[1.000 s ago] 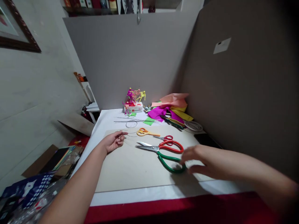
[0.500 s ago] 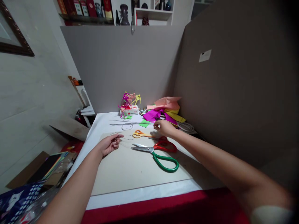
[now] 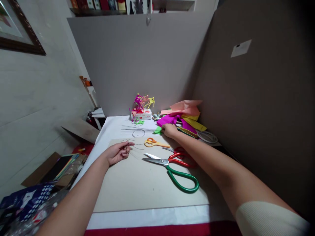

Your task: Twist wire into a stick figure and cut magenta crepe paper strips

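Note:
My left hand [image 3: 117, 153] rests on a beige board [image 3: 147, 191], its fingertips pinched on a thin dark wire [image 3: 133, 143]. My right hand [image 3: 169, 130] reaches far forward, its curled fingers at a small green paper piece [image 3: 157, 130] beside magenta paper [image 3: 167, 120]. Whether it grips the paper is hidden. Below my right forearm lie small red-handled scissors [image 3: 177, 151]. Large shears with one red and one green handle [image 3: 173, 168] lie nearer me. Orange-handled scissors [image 3: 155, 143] sit between my hands.
Thin straight wires [image 3: 137, 128] and a wire ring [image 3: 138, 133] lie on white cloth behind the board. Twisted paper figures on a white box [image 3: 140, 114], stacked coloured paper [image 3: 184, 109] and a white coil [image 3: 207, 137] stand against grey partitions [image 3: 135, 62].
My right hand has moved from beside the green shears handle forward to the green paper. My left hand has stayed in place. The view has shifted slightly.

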Available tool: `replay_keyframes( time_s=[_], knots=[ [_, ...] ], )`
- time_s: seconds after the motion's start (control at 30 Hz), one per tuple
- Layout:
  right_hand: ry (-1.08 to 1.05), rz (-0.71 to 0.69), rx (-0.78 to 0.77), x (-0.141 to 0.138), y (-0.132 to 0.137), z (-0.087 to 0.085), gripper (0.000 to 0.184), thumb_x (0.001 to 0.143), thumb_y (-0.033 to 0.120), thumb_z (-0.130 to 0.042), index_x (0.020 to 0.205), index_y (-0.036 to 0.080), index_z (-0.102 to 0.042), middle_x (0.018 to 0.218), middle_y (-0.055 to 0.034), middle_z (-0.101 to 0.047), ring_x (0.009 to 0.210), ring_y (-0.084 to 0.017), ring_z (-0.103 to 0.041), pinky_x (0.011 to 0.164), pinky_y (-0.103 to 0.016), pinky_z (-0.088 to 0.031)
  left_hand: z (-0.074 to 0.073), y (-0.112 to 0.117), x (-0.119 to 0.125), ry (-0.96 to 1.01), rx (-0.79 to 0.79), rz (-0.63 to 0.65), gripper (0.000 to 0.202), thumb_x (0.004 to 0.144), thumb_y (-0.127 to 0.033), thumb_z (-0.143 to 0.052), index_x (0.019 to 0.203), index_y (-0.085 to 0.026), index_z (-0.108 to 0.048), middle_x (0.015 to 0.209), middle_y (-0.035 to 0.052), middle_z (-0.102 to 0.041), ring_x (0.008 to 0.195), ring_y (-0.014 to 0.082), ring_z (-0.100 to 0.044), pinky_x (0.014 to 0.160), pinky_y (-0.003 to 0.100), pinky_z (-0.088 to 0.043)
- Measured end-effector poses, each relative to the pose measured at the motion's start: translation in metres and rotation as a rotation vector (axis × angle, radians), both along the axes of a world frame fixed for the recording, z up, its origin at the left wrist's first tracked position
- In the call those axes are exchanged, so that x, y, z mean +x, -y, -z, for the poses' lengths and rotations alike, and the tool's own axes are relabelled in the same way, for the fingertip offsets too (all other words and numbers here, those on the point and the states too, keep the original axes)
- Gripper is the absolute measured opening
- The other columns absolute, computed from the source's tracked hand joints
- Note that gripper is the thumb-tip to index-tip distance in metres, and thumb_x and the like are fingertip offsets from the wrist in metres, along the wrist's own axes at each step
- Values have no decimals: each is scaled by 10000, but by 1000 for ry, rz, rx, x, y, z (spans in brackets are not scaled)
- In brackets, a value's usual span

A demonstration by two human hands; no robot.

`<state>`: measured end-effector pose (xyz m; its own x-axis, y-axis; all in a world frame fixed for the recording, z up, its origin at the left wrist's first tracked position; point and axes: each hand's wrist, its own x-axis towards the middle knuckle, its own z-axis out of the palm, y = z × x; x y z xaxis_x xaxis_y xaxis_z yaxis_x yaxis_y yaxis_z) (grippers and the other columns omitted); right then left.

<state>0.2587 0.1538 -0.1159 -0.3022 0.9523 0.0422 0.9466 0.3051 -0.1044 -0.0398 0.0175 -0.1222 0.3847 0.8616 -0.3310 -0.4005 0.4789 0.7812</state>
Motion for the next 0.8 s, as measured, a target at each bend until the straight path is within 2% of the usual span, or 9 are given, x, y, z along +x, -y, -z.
replay_keyframes(
  time_s=[0.1,0.2,0.3,0.37,0.47,0.53,0.67,0.8],
  knots=[
    [-27,-17,29,7,4,-8,295,896,315,-517,1145,159,-544,1159,-84,-559,979,-198,-576,827,-399,-496,0,0,0,0,5,1,220,879,-192,-498,959,-33,-628,575,3,-485,419,22,-318,413,147,-305],
    [-77,-103,71,6,20,-17,304,898,327,-508,1144,153,-546,1167,-85,-559,1015,-207,-562,863,-415,-467,0,1,1,-5,9,1,219,875,-191,-505,958,-31,-629,585,10,-494,422,22,-320,412,145,-303],
    [-107,-241,27,-4,43,-19,259,897,356,-489,1054,199,-621,1065,-40,-636,973,-174,-579,857,-291,-432,0,1,1,-11,14,0,218,871,-188,-509,958,-29,-630,593,14,-500,422,20,-319,412,144,-305],
    [-108,-288,-16,-13,56,-17,300,870,434,-505,998,207,-656,1020,-47,-664,962,-179,-583,827,-248,-413,0,1,2,-16,21,-9,220,871,-192,-509,955,-30,-632,594,15,-502,422,20,-320,413,145,-308],
    [-98,-251,-59,-27,64,-14,466,845,563,-464,992,164,-655,1054,-118,-649,1017,-240,-560,821,-287,-409,2,2,3,-31,39,-37,222,871,-203,-513,956,-39,-636,593,15,-506,423,21,-323,411,144,-309],
    [-80,-198,-113,-36,61,-14,511,864,578,-415,997,141,-644,1028,-133,-646,980,-245,-577,799,-319,-435,2,4,4,-46,53,-57,223,869,-208,-519,962,-44,-638,596,17,-511,422,20,-321,409,141,-306],
    [-20,-114,-229,-50,51,-18,333,901,401,-484,1085,139,-576,1068,-83,-605,915,-186,-598,797,-377,-494,2,11,6,-66,73,-76,228,863,-213,-530,971,-45,-640,603,15,-508,429,20,-327,408,139,-303],
    [11,-70,-262,-58,43,-21,302,894,320,-520,1141,147,-546,1145,-87,-565,969,-197,-582,819,-391,-500,1,14,6,-78,75,-89,232,862,-217,-531,971,-47,-644,604,11,-500,431,20,-325,409,140,-303]
  ],
)
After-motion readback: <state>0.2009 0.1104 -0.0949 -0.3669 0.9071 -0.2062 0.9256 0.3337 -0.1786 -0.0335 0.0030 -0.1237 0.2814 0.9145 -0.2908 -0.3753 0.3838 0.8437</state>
